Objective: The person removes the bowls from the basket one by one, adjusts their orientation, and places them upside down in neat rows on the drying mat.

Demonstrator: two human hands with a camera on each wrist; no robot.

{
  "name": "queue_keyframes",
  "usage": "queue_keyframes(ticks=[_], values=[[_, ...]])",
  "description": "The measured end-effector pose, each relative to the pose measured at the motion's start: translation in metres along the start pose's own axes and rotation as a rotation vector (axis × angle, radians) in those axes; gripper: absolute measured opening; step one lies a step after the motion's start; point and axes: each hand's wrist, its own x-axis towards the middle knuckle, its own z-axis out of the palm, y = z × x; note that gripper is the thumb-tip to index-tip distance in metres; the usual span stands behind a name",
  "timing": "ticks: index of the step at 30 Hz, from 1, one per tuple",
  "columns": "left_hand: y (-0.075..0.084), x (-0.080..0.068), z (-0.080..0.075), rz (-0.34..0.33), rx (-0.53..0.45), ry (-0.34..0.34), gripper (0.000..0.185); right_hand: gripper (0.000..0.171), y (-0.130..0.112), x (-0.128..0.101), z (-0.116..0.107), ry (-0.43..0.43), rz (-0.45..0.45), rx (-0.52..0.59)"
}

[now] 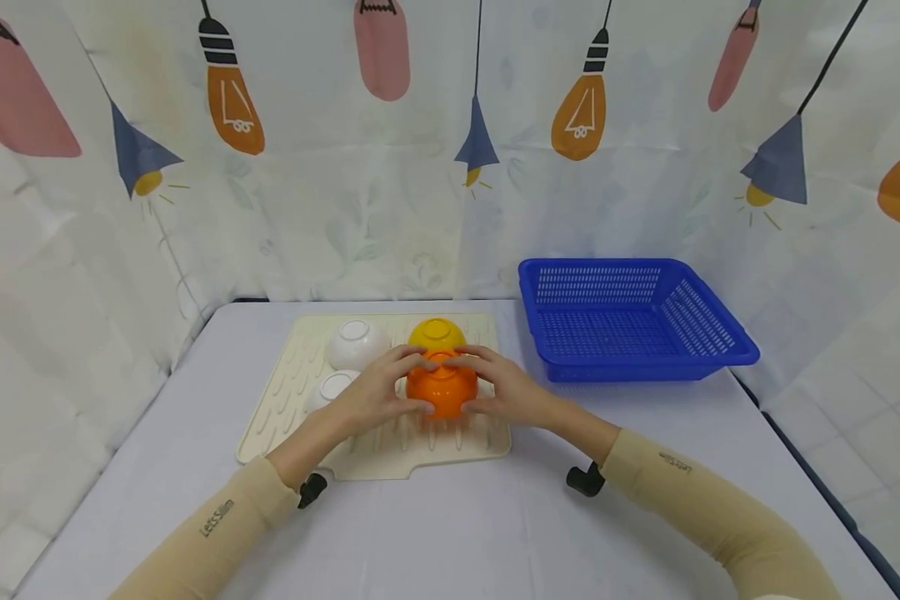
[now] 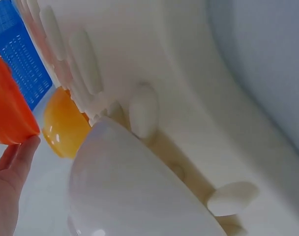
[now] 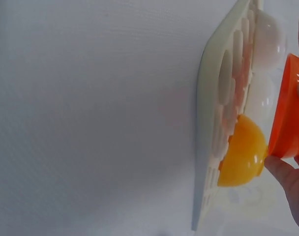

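An upside-down orange bowl (image 1: 442, 396) is held between both hands, raised off a cream drying mat (image 1: 450, 447). My left hand (image 1: 382, 385) grips its left side, and my right hand (image 1: 508, 387) grips the right. In the right wrist view, fingers touch the rim of the orange bowl (image 3: 291, 115). Just behind it sits a yellow bowl (image 1: 437, 331), inverted on the mat. Two white bowls, a rear one (image 1: 356, 346) and a front one (image 1: 335, 387), also stand upside down on the mat's left half; the left forearm and hand partly cover the front one.
A blue plastic basket (image 1: 645, 368) with perforated walls stands at the back right, beside the mat. The white-covered table (image 1: 450, 533) ends at a patterned curtain (image 1: 420, 225) behind. Raised ridges line the mat.
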Motion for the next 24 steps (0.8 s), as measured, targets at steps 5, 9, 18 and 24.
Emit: queue_keyframes(ticks=[5, 9, 18, 24], values=[[-0.002, 0.003, 0.001, -0.021, 0.004, -0.028, 0.054, 0.063, 0.001, 0.004, 0.003, 0.005, 0.035, 0.061], [-0.004, 0.005, 0.002, -0.045, 0.007, -0.050, 0.053, 0.062, 0.001, 0.007, 0.007, -0.001, 0.092, 0.153], [-0.005, 0.006, 0.003, -0.118, 0.027, -0.115, 0.050, 0.064, 0.007, 0.012, 0.019, -0.020, 0.154, 0.143], [-0.008, 0.005, 0.005, -0.133, 0.044, -0.158, 0.049, 0.064, 0.008, 0.011, 0.027, -0.038, 0.181, 0.132]])
